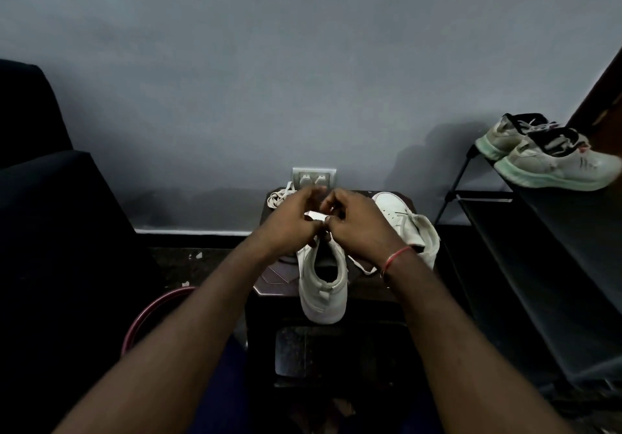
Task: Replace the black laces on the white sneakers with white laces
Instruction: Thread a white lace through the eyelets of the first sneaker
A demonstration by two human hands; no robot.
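White and heel-first toward the camera, one sneaker [323,285] stands on a small dark table [276,278], its heel overhanging the near edge. Both hands meet over its lacing area. The left hand [291,223] and the right hand [356,226] each have curled fingers pinching a flat white lace [314,215] held between them. Dim light hides the eyelets, so how far the lace is threaded cannot be told. The right wrist wears a red thread [396,258]. The second sneaker [402,218] lies tilted just beside the first, on the right. A loose lace bundle [279,196] sits at the table's far left corner. A worn pair of shoes [545,157] rests on a black rack [538,248].
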